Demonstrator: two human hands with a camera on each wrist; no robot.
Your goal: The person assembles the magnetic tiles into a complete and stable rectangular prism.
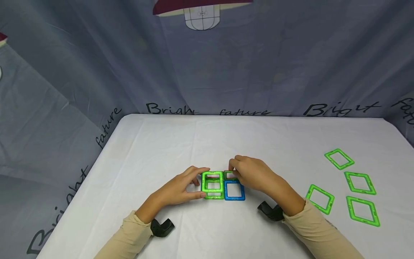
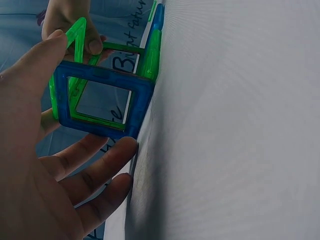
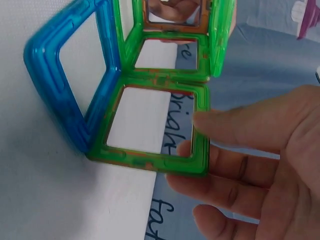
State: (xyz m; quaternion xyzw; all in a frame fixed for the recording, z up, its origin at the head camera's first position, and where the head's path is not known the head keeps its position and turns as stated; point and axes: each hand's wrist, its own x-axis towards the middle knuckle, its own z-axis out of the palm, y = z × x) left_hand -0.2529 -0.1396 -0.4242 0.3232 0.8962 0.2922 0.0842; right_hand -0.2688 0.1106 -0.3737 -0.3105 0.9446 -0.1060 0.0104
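Observation:
A box of magnetic tile frames [image 1: 221, 185] stands on the white table, green on top with a blue side frame [image 2: 105, 71] toward my left hand. My left hand [image 1: 182, 189] grips this box from the left, thumb at the near edge and index finger at the far edge. To the box's right lies a blue square tile [image 1: 235, 198], joined to an upright green square tile [image 3: 150, 161] behind it. My right hand [image 1: 253, 172] pinches that green tile between thumb and fingers at its upper edge. In the right wrist view the green tile meets the box's side.
Several loose green square tiles, such as one at the far side [image 1: 347, 166] and one nearer [image 1: 365, 222], lie at the right of the table. Black wrist mounts [image 1: 162, 227] sit under both forearms. A grey printed curtain [image 1: 226, 72] hangs behind the table.

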